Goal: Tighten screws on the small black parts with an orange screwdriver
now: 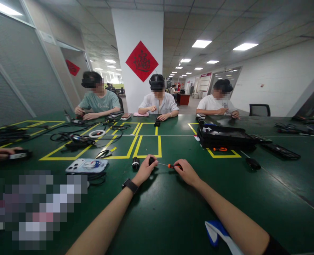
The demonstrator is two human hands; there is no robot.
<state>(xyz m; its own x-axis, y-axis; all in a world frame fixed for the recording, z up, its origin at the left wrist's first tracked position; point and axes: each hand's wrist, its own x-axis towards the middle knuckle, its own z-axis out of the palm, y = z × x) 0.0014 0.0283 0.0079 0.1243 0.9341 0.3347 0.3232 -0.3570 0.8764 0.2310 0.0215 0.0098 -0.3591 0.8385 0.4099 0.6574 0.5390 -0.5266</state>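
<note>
Left hand (147, 166): fingers closed round a dark part (152, 161) (watch (130, 185) on that wrist) | Right hand (185, 171): fingers gripping an orange-and-black screwdriver (172, 166), shaft pointing at the part, contact unclear | Both above the green table (167, 212) | Black cylinder (136, 163) upright, just beside the left hand

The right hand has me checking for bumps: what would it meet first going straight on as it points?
Likely the left hand and the black part it grips; the screwdriver in the right hand points that way, though depth is unclear.
</note>
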